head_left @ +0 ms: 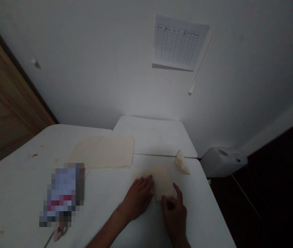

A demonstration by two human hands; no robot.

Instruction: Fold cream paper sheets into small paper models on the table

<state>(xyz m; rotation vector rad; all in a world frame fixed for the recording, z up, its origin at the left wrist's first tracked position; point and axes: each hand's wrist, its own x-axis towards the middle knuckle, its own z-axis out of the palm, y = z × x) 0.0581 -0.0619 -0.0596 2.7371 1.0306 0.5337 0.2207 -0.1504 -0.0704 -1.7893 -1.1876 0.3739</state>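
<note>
A small cream folded sheet [162, 181] lies on the white table [105, 199]. My left hand [138, 196] rests flat on its left edge, fingers stretched out. My right hand [174, 215] touches its lower right corner, thumb and forefinger curled close together at the edge. A stack of larger cream sheets [102, 151] lies further back to the left. A small folded paper piece [182, 162] stands near the table's right edge.
A blurred-out object [62, 193] lies on the table's left part. A printed chart [178, 43] hangs on the white wall. A white plastic container [222, 160] stands on the dark floor at right. A wooden door [2, 103] is at left.
</note>
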